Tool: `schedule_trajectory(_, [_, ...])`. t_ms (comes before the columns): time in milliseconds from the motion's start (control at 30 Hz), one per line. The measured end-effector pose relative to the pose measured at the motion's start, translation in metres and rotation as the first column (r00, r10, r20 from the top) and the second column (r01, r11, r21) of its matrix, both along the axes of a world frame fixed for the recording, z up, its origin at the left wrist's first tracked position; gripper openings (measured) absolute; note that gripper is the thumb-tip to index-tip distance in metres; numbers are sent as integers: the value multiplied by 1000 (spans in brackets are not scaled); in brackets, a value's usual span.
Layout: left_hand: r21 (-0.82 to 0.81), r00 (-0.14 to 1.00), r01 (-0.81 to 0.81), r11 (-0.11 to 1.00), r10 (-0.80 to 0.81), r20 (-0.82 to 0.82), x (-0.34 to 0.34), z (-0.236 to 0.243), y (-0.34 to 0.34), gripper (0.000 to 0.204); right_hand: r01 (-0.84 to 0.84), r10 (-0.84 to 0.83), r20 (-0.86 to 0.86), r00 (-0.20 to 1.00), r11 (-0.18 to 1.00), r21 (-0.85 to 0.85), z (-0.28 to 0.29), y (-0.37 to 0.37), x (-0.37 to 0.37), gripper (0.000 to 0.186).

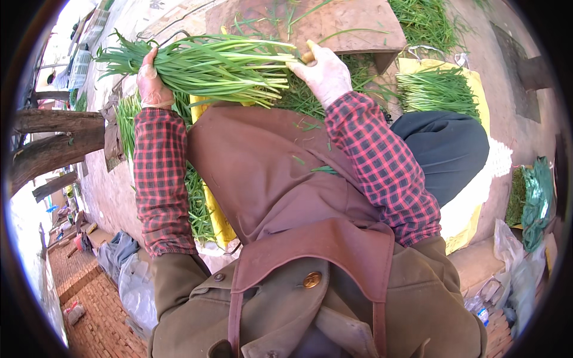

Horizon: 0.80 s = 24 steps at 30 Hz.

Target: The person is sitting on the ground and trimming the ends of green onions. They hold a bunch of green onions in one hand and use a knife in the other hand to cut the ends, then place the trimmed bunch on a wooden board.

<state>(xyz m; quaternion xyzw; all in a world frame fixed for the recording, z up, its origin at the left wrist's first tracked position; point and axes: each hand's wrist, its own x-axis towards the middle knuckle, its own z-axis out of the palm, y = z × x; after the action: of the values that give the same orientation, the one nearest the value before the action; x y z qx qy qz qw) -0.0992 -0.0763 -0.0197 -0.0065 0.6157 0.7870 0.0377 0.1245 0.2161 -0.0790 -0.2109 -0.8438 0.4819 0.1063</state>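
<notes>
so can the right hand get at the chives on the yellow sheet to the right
Probably yes: the right hand is only at the pale ends of the held bundle, and the piled chives lie mostly uncovered, though the knee borders their near side.

Left grip (154,83) holds greens (221,67) — right grip (325,73) at ends (279,82).

Left fingers (150,57) curled, right fingers (313,46) bent

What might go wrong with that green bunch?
The left hand grips the green bunch nearer its leafy end, so the pale stem ends might fan out. The right hand is close to those ends, so a tug might bend some. Green scraps on the brown apron might fall off.
</notes>
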Motion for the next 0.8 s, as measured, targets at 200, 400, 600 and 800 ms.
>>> schedule_trajectory(200, [43, 981, 58, 997, -65, 180, 8, -2, 10, 24, -293, 254, -155, 955, 711, -639, -10, 4, -6, 57])
schedule_trajectory(400, [51, 952, 53, 997, -66, 298, 10, -5, 9, 31, -3, -42, -39, 998, 636, -772, -27, 35, 11, 21])
schedule_trajectory(600, [31, 972, 6, 999, -13, 235, 4, -11, -2, 28, -150, 110, 160, 981, 951, 270, -31, 33, 14, 41])
schedule_trajectory(800, [49, 986, 5, 999, -13, 164, 2, -8, 6, 22, -183, 169, -71, 983, 889, -419, -10, -2, 3, 39])
